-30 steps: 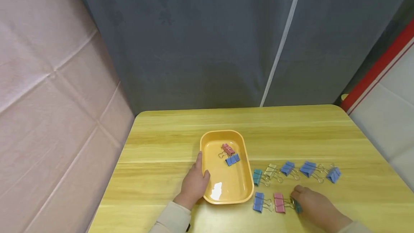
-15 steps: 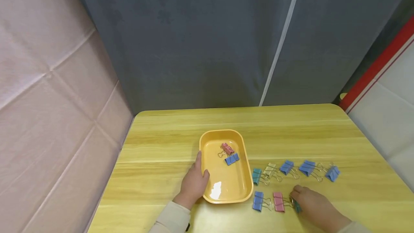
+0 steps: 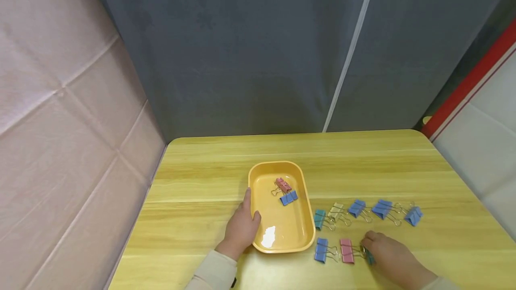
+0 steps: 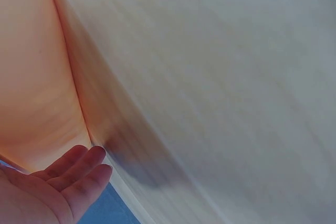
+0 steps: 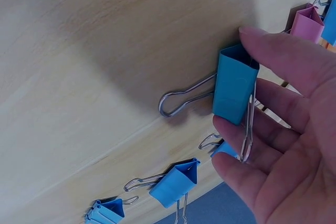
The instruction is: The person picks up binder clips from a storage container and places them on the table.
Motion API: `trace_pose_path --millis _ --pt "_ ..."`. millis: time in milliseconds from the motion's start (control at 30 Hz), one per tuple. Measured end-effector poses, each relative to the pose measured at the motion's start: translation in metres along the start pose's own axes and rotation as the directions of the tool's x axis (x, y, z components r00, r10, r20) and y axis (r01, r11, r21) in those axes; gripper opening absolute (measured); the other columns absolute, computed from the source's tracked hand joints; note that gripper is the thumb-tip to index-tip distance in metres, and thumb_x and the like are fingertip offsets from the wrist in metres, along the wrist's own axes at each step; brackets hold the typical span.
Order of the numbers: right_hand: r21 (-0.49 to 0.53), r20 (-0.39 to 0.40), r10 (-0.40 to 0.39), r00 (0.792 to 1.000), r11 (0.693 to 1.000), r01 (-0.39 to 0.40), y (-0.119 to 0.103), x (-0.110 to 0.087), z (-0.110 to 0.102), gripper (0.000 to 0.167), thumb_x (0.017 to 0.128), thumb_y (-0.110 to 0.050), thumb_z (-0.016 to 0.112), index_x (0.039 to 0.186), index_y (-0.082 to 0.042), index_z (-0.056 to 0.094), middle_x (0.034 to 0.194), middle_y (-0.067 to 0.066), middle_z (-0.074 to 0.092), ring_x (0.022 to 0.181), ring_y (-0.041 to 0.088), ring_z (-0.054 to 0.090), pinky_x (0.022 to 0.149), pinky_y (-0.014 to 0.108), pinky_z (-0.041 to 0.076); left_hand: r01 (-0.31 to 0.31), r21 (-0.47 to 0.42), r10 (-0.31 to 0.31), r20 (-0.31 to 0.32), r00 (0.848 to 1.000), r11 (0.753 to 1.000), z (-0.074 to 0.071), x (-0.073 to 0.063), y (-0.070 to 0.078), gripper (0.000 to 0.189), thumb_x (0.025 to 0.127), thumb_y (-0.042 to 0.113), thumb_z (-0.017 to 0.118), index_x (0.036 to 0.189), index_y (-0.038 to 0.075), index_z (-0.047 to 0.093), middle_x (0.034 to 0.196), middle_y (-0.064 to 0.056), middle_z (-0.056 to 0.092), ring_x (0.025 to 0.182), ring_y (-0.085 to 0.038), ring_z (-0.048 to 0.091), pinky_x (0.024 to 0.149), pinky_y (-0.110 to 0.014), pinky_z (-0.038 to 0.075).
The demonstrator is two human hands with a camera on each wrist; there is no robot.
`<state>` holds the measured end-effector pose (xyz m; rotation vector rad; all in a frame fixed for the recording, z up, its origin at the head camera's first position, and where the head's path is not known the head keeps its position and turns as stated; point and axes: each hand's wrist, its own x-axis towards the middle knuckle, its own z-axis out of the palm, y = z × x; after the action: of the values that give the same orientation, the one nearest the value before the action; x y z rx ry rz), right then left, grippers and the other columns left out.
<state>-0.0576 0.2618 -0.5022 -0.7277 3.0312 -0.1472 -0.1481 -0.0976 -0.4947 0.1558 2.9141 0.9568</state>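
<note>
My left hand [image 3: 241, 229] holds the left side of a yellow tray [image 3: 288, 232], thumb over the rim and fingers along the outer wall. A pink binder clip [image 3: 283, 185] and a blue binder clip [image 3: 289, 198] lie inside the tray. On the right, my right hand [image 3: 393, 256] grips a teal binder clip [image 5: 236, 85] between thumb and fingers, low over the table. One wire handle of that clip sticks out to the left in the right wrist view; the other folds toward the palm. Just left of this hand lies another pink binder clip [image 3: 346, 250].
Beside it is a blue binder clip [image 3: 321, 250]. A row behind holds a teal clip [image 3: 320, 219], a yellow clip [image 3: 336, 211] and several blue clips [image 3: 383, 208]. The wooden table [image 3: 193, 218] ends at a dark curtain [image 3: 242, 57]; a pale wall [image 3: 60, 147] stands left.
</note>
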Motion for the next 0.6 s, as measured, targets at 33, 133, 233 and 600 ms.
trace_pose_path --millis 33,133,233,600 --pt "-0.001 -0.004 -0.003 1.000 1.000 0.003 0.000 0.000 0.000 0.029 0.064 0.005 0.076 0.088 -0.008 0.067 0.090 -0.001 0.058 0.079 0.022 0.062 0.068 0.033 0.056 0.000 0.001 0.000 -0.001 1.000 1.000 0.000 0.000 0.000 0.068 0.095 0.022 0.052 0.153 0.006 0.020 0.125 -0.029 0.057 0.084 -0.034 0.063 0.064 -0.045 0.051" --pt "0.004 -0.008 -0.009 1.000 1.000 0.009 0.000 0.000 0.000 0.028 0.065 0.005 0.076 0.088 -0.008 0.067 0.089 -0.001 0.058 0.078 0.022 0.061 0.068 0.033 0.056 -0.001 -0.001 0.001 0.000 1.000 1.000 0.000 0.000 0.000 0.068 0.095 0.022 0.052 0.153 0.006 0.020 0.125 -0.029 0.057 0.083 -0.033 0.063 0.064 -0.045 0.051" --pt "0.009 0.000 -0.004 1.000 1.000 0.004 0.000 0.000 -0.002 0.030 0.064 0.005 0.076 0.090 -0.008 0.067 0.090 0.000 0.059 0.080 0.023 0.062 0.069 0.035 0.056 -0.002 -0.003 0.002 0.000 1.000 1.000 0.000 0.000 0.000 0.069 0.095 0.022 0.053 0.153 0.005 0.020 0.126 -0.029 0.056 0.083 -0.033 0.063 0.064 -0.045 0.051" --pt "0.046 0.024 0.041 0.999 0.998 -0.042 -0.004 0.001 -0.016 0.045 0.056 0.002 0.083 0.098 -0.005 0.068 0.100 0.008 0.063 0.091 0.031 0.064 0.078 0.042 0.055 -0.004 -0.007 0.004 0.000 1.000 1.000 -0.001 0.000 0.000 0.069 0.095 0.021 0.053 0.153 0.005 0.020 0.126 -0.029 0.056 0.084 -0.033 0.063 0.065 -0.046 0.051"
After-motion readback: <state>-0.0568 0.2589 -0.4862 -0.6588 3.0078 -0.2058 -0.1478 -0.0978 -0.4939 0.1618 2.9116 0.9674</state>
